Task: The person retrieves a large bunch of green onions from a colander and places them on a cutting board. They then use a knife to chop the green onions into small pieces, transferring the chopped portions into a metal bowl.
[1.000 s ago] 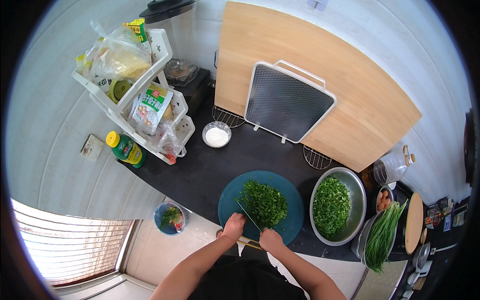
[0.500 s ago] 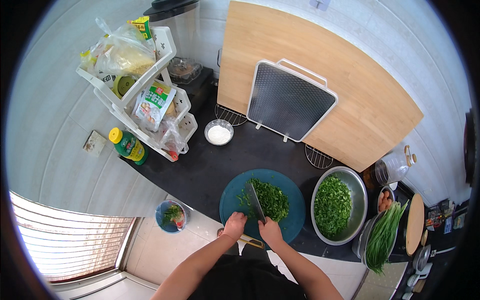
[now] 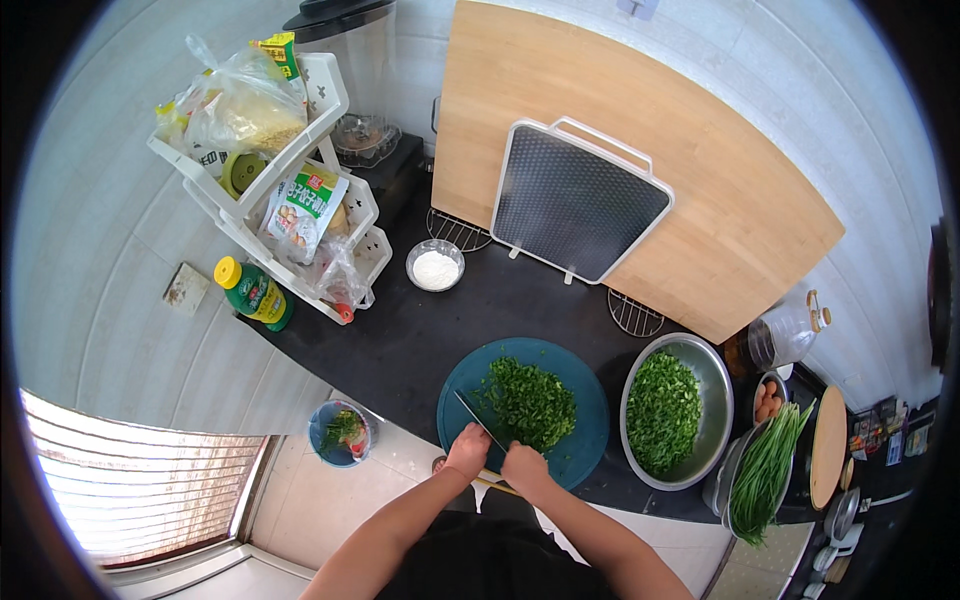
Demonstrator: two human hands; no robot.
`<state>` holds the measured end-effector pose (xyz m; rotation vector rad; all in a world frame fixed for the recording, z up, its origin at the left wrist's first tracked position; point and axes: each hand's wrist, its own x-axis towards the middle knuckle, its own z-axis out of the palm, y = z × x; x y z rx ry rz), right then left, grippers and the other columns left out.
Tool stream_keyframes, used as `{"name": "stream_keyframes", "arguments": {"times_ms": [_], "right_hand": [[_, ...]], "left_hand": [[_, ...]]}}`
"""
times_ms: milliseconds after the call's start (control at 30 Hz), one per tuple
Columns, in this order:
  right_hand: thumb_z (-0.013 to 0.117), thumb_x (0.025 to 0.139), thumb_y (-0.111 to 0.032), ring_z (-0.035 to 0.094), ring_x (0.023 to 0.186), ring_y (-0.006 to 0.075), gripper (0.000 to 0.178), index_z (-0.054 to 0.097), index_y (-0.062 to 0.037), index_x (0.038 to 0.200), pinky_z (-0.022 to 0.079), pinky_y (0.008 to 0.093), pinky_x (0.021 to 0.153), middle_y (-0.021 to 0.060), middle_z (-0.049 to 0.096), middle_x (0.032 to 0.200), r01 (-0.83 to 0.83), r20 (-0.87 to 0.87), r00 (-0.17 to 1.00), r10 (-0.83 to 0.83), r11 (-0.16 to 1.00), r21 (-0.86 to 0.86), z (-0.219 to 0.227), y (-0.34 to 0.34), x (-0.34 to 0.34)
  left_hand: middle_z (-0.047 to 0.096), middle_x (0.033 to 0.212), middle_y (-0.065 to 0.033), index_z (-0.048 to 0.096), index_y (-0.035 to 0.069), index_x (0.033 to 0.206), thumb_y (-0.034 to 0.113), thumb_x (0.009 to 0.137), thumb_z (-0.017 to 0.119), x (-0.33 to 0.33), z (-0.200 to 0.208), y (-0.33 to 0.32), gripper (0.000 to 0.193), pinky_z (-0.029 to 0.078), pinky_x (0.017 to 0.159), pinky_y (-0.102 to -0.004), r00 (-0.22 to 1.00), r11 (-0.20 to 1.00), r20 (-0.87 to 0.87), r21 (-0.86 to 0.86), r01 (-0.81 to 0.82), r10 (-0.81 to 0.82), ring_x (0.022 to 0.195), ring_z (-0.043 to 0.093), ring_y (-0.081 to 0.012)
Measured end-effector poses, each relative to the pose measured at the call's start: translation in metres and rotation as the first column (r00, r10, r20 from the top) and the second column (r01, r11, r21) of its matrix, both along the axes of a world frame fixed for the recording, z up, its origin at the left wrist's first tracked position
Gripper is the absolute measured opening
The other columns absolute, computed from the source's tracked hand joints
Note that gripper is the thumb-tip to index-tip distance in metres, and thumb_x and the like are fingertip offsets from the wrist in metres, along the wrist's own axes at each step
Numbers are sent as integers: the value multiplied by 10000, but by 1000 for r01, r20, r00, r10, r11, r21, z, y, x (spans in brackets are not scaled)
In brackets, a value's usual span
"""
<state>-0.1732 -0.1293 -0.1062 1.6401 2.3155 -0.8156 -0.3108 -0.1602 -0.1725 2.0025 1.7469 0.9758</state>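
Chopping looks well along: the left hand has its grip closed on the knife, the right hand rests beside finely cut greens on the round board; uncut stalks wait.

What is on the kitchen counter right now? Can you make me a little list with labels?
Left hand: holds the handle of a knife whose blade lies over the greens.
Right hand: rests at the near edge of the board, next to the left hand.
Cutting board: round, teal, on the black counter.
Chopped greens: piled on the board.
Metal bowl: right of the board, holds more chopped greens.
Small bowl: holds white powder.
Long green stalks: far right, uncut.
White rack: back left, holds bags and packets.
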Motion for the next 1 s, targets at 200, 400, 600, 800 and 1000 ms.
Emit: {"name": "stream_keyframes", "arguments": {"times_ms": [200, 400, 600, 800, 1000], "right_hand": [[522, 829, -203, 617, 725, 410, 232, 568, 20, 785, 505, 469, 660, 248, 614, 714, 256, -201, 950, -239, 965, 63, 1, 12, -9], [544, 841, -249, 607, 714, 411, 262, 572, 7, 791, 492, 481, 663, 227, 619, 715, 227, -175, 960, -219, 974, 25, 28, 1, 17], [512, 847, -236, 611, 731, 418, 250, 570, 7, 828, 496, 485, 678, 245, 620, 738, 126, -53, 991, -126, 992, -15, 19, -12, 23], [507, 783, -143, 623, 758, 412, 189, 566, 28, 838, 503, 486, 697, 266, 621, 761, 34, -16, 999, -35, 998, -61, 4, -3, 8], [505, 795, -164, 626, 780, 410, 223, 588, 41, 825, 514, 461, 705, 276, 623, 791, 183, -114, 977, -182, 983, -1, 9, 18, -25]], "left_hand": [[525, 816, -81, 649, 47, 830, 37, 654, 555, 1, 19, -8, 200, 466, 710, -348, 992, 998, -103, 31, -63, 65, 817, 521, -262], [548, 825, -81, 646, 57, 826, 23, 664, 550, 0, 5, -8, 192, 476, 712, -344, 997, 999, -59, 7, -52, 52, 816, 536, -262], [548, 833, -92, 603, 45, 764, 19, 662, 526, 1, 3, -5, 130, 483, 726, -361, 998, 997, -32, -64, -47, 45, 839, 535, -283], [532, 821, -110, 583, 31, 742, 13, 649, 514, -2, 1, -5, 118, 474, 731, -367, 1000, 1000, 4, 21, 0, 0, 845, 523, -291], [518, 815, -105, 621, 24, 814, 23, 661, 532, -3, 18, -6, 178, 459, 708, -364, 999, 1000, -34, 28, -1, 2, 812, 510, -283]]}}
